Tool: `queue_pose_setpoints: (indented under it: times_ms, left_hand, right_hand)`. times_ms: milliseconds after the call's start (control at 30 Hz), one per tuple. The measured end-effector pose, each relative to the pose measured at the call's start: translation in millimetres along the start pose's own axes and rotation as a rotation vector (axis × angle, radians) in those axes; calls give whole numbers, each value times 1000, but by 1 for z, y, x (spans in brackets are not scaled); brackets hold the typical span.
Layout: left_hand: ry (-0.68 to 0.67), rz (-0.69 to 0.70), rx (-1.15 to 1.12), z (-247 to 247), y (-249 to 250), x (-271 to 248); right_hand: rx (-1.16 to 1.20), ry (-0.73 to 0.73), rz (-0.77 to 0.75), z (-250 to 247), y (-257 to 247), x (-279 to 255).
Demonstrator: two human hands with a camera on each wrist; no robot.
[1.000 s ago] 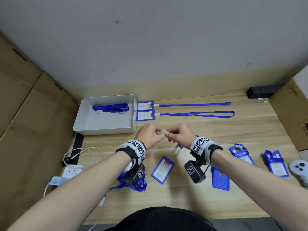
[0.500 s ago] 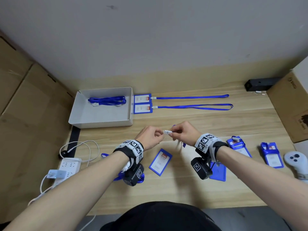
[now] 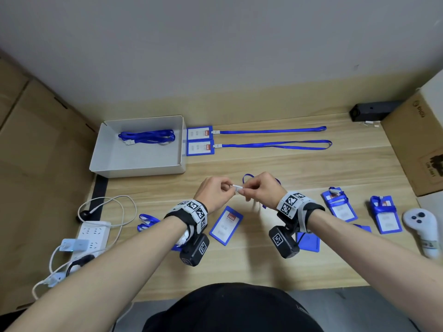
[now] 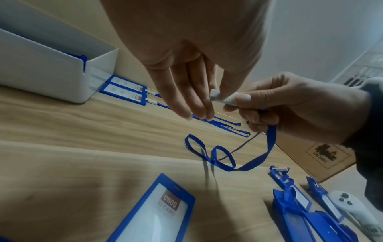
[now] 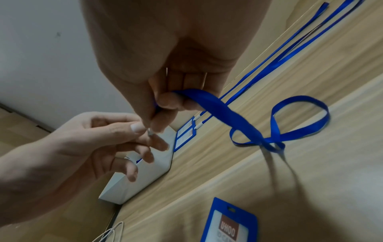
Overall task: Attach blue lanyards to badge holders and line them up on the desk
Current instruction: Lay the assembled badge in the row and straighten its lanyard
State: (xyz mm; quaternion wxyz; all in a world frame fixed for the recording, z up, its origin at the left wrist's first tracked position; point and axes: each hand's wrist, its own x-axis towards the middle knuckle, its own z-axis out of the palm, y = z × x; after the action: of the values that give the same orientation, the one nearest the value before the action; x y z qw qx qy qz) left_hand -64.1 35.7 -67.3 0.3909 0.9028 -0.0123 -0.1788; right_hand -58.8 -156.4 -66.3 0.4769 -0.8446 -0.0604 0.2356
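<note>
Both hands are up over the middle of the wooden desk (image 3: pixel 275 164), meeting on one small part. The left hand (image 3: pixel 214 193) pinches the tip of the white plastic clip (image 3: pixel 236 187) between thumb and forefinger, its other fingers hanging loosely extended. The right hand (image 3: pixel 260 190) pinches the clip's other end between thumb and forefinger, its remaining fingers curled around the blue lanyard (image 4: pixel 256 161), whose ribbon drops from that fist and loops on the desk just beyond the hands. An empty blue badge holder (image 3: pixel 225 225) lies flat on the desk below and between the wrists, touched by neither hand. At the far side, two finished badges (image 3: pixel 200 140) lie side by side, their lanyards stretched out to the right, right beside the white tray (image 3: pixel 141 169), which holds a bundle of lanyards (image 3: pixel 147 137). More bundled holders (image 3: pixel 339 203) sit near the right forearm.
</note>
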Motion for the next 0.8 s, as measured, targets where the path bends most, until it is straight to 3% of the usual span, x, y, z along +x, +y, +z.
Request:
queue_pose_setpoints:
  times_ms: [233, 433, 600, 800]
  left_hand:
    - [9, -98, -105, -3, 10, 6]
    - [-197, -94, -192, 9, 5, 1]
    - [-34, -242, 145, 51, -25, -8]
    - [-76, -323, 565, 95, -56, -23]
  right_hand:
    - [-33, 38, -27, -2, -10, 5]
    - [-37, 13, 33, -2, 22, 14]
    - [-64, -4, 130, 27, 64, 6]
    - [-47, -21, 221, 45, 98, -5]
